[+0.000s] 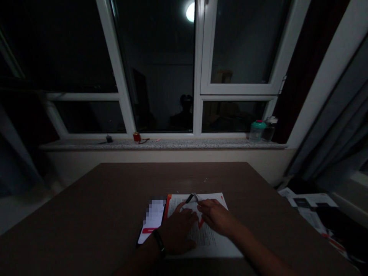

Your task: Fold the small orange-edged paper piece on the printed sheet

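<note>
Printed sheets point(212, 247) with a red-orange left edge lie on the table. On top of them is a small folded piece of paper point(194, 207) with an orange-red tip, between my hands. My left hand point(178, 228) lies over the sheets, fingers stretched out and thumb apart, fingertips at the folded paper's near left side. My right hand point(217, 215) has its fingers closed together on the folded paper's right edge. A narrow black strip point(189, 198) shows at its far end; whether it belongs to the paper I cannot tell. My hands partly hide the paper.
A lit phone point(154, 218) lies left of the sheets on the brown table point(115, 188). On the window sill point(178, 143) stand a red container point(137, 137), a small dark item point(109, 138) and a teal-lidded jar point(257, 131). More papers point(310, 207) lie beyond the table's right edge.
</note>
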### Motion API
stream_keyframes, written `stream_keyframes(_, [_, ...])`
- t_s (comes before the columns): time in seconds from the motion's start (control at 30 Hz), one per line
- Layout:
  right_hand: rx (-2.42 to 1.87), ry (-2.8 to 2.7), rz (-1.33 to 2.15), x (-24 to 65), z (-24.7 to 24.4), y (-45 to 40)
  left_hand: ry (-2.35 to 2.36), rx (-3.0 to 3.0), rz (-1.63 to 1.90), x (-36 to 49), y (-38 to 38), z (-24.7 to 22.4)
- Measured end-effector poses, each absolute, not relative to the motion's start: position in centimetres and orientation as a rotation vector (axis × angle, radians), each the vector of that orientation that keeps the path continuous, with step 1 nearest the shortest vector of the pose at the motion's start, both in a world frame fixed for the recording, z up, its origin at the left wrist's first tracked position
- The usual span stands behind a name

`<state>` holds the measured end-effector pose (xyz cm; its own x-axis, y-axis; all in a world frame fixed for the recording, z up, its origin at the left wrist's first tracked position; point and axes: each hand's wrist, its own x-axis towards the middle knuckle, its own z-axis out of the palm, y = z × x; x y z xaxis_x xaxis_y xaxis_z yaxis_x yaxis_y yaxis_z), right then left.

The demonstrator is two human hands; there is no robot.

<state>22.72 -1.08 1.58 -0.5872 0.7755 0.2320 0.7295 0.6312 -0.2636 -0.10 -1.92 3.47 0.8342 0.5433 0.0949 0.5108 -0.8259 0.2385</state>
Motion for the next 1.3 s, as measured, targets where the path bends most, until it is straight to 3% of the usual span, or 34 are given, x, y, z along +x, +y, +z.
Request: stream_keyframes(1.3, [-1.493, -2.327, 0.112, 22.1, 1.3, 1.7, 0.831, 2.765, 0.115, 0.3, -1.7, 3.3])
